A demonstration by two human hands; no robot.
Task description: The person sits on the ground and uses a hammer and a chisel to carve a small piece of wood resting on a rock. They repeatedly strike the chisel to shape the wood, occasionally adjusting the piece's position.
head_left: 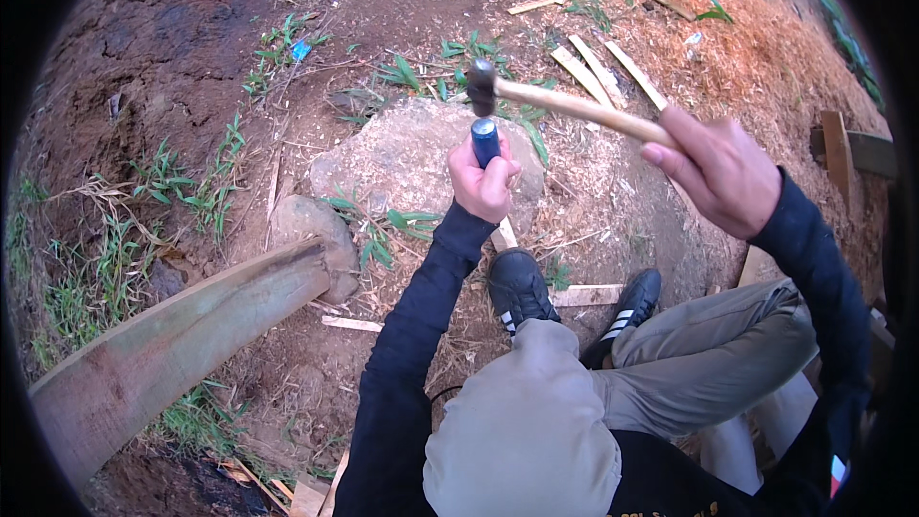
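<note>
My left hand (485, 187) is closed round the dark blue handle of what looks like a chisel (486, 142), its shiny metal cap facing up. The tool's lower end is hidden by the hand. Gripped by its pale wooden handle in my right hand (723, 172) is a hammer (584, 107). The dark hammer head sits just over the metal cap; whether they touch I cannot tell. Below both hands lies a broad flat rock (383, 158) strewn with wood chips.
A thick wooden plank (191, 330) slants in at the left, its end by a smaller rock (308, 220). Thin wood strips (579, 75) and orange sawdust (756, 48) cover the ground at the far right. My black shoes (522, 287) are near the flat rock.
</note>
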